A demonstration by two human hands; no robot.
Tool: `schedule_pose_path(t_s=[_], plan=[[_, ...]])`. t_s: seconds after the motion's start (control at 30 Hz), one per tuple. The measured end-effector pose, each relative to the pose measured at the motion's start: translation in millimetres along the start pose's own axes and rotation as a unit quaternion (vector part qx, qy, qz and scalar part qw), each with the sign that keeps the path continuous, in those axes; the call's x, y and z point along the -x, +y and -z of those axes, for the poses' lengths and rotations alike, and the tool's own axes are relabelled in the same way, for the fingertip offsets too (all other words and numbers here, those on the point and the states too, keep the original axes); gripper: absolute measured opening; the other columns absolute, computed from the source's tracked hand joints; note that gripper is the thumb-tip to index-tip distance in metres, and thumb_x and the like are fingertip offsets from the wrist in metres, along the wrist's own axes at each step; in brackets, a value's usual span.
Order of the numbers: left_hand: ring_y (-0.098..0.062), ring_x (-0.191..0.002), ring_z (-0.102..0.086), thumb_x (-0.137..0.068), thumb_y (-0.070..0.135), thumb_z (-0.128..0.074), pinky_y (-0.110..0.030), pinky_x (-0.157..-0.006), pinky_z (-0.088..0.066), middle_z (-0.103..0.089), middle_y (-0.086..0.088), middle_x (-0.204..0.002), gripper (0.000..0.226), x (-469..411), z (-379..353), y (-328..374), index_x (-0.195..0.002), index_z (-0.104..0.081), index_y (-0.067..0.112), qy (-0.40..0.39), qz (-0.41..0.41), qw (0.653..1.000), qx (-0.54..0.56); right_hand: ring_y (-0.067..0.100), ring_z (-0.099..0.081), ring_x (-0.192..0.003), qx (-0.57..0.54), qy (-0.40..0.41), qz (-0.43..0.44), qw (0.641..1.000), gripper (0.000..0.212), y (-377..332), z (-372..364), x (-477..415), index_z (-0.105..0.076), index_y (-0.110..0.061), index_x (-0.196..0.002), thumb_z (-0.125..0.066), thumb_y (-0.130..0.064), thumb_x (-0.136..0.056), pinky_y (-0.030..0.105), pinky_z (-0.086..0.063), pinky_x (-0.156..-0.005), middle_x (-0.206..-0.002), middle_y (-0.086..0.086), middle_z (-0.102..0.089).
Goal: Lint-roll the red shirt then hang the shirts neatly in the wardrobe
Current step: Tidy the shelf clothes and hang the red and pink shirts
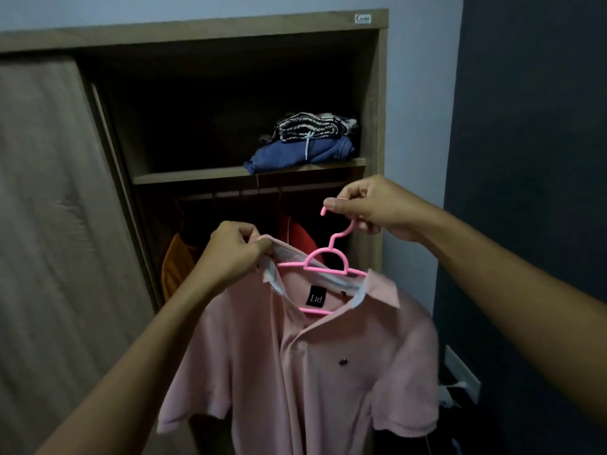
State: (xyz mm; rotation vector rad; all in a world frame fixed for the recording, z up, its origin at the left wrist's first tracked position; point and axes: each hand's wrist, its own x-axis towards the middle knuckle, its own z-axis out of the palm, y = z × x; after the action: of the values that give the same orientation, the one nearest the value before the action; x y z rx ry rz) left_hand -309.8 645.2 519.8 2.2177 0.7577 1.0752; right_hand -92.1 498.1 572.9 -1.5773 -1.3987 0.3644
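A pale pink polo shirt (315,366) hangs on a pink plastic hanger (328,261) in front of the open wardrobe (377,93). My right hand (371,205) grips the hanger's hook, up and to the right. My left hand (236,251) pinches the left side of the shirt's collar. Behind the hanger, a red shirt (295,234) hangs from the wardrobe rail (249,192), partly hidden. An orange garment (177,257) hangs to its left.
Folded clothes, a blue one (302,154) under a striped one (312,124), lie on the shelf (197,175) above the rail. The sliding door (56,224) covers the wardrobe's left half. A dark wall (532,159) stands at right, with dark items low beside it.
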Motion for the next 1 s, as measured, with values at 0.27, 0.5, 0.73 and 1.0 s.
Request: schedule_pose_path(t_s=[0.27,0.5,0.73,1.0], plan=[[-0.007,-0.044,-0.032,-0.078,0.011,-0.067,-0.021,-0.043,-0.031,-0.036,0.002,-0.049,0.040,16,13,22,-0.052,-0.037,0.015,0.037,-0.091,0.990,-0.099,0.001,-0.044,-0.046,0.204,0.080,0.085,0.972,0.041,29,-34,-17,-0.064,-0.014,-0.061,-0.075,-0.047,-0.083,0.025,-0.033,-0.052,-0.051,-0.005,-0.053],[-0.018,-0.052,-0.059,-0.071,0.081,-0.063,-0.034,-0.051,-0.047,-0.059,-0.001,-0.050,0.068,24,24,28,-0.058,-0.057,0.015,-0.068,-0.058,0.957,-0.275,0.003,-0.047,-0.045,0.173,0.063,0.130,0.974,0.035,1,-30,-20,-0.070,-0.018,-0.064,-0.077,-0.047,-0.082,0.024,-0.038,-0.049,-0.052,-0.003,-0.057],[-0.026,-0.079,-0.062,-0.086,0.065,-0.055,-0.032,-0.060,-0.038,-0.059,0.000,-0.076,0.048,23,-13,5,-0.066,-0.052,0.022,-0.045,-0.086,0.916,-0.390,0.002,-0.049,-0.051,0.195,0.078,0.186,0.960,0.029,-22,-33,-16,-0.076,-0.022,-0.074,-0.074,-0.049,-0.083,0.017,-0.035,-0.051,-0.057,-0.007,-0.059],[-0.032,-0.087,-0.062,-0.092,0.045,-0.053,-0.033,-0.067,-0.041,-0.060,-0.007,-0.091,0.031,12,-11,0,-0.086,-0.069,0.019,-0.055,-0.074,0.912,-0.401,0.002,-0.050,-0.052,0.172,0.115,0.199,0.958,0.024,-16,-27,-15,-0.079,-0.021,-0.078,-0.076,-0.044,-0.084,0.018,-0.036,-0.052,-0.059,-0.009,-0.061]])
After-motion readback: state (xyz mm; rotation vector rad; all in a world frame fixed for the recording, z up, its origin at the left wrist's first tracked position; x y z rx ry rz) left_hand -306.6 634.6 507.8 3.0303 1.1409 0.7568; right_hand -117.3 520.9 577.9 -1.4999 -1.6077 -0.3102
